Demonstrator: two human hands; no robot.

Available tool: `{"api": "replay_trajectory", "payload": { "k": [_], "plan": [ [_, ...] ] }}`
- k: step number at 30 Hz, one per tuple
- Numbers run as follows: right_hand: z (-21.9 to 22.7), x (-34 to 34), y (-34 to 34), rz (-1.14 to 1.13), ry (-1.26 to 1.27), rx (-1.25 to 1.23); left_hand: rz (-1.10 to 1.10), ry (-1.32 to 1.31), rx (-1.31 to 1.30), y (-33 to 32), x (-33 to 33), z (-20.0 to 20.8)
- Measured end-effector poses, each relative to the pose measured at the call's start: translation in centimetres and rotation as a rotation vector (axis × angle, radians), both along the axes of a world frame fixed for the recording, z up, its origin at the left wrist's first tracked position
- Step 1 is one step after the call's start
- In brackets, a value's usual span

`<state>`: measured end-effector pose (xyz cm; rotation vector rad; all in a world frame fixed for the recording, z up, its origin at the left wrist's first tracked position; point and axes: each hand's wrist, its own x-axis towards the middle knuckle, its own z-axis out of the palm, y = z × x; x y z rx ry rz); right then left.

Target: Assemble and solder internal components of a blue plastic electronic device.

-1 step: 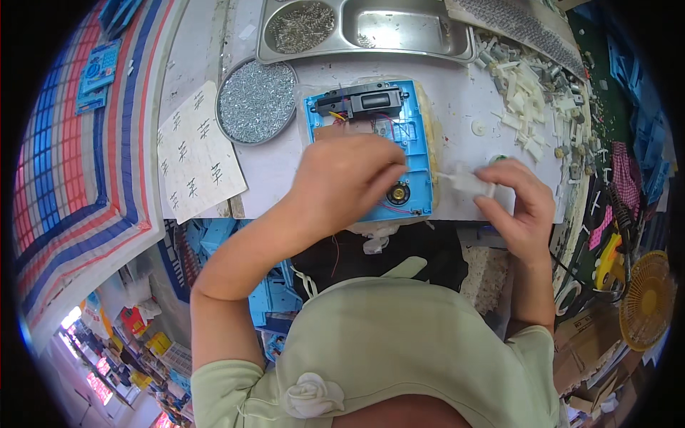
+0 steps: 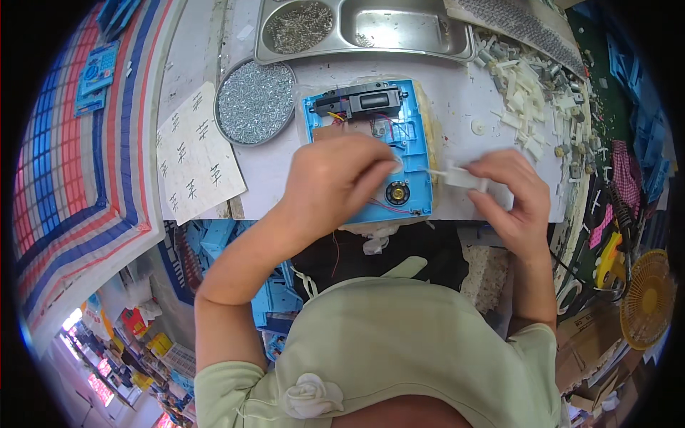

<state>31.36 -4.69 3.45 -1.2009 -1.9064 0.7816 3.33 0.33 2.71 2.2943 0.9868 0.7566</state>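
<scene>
A blue plastic casing lies open on the table, with a black module, a round speaker and thin wires inside. Over its left part is my left hand, thumb and fingertips pinched around a small white round piece. To the right of the casing, my right hand grips a white plastic gearbox between thumb and fingers. The gearbox's thin white shaft points left toward the round piece, with a gap between them. My left hand hides part of the casing's inside.
A round tray of screws stands left of the casing, beside a sheet with handwriting. Behind is a steel compartment tray with small metal parts. White plastic parts are heaped at right, near a white disc.
My left hand has shifted slightly left, and the white round piece now shows at its fingertips. My right hand and the gearbox have moved slightly left.
</scene>
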Motion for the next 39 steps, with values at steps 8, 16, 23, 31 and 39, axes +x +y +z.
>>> {"api": "replay_trajectory", "payload": {
  "k": [8,16,23,31,39],
  "plan": [
    [1.3,-3.7,4.2,0.248,-0.349,0.241,0.384,-0.307,-0.264,-2.5,-0.4,-2.6],
    [-0.1,-3.0,6.2,0.388,-0.254,0.198,0.358,-0.319,-0.186,-2.0,-0.2,-3.7],
    [2.4,-4.7,5.6,0.398,-0.453,0.356,0.37,-0.391,-0.203,-2.1,0.0,-3.7],
    [-0.2,-3.7,6.3,0.366,-0.215,0.257,0.366,-0.385,-0.223,-2.1,0.0,-3.9],
    [-0.5,-3.9,5.2,0.34,-0.308,0.32,0.375,-0.315,-0.176,-2.1,-0.1,-3.5]
  ]
}}
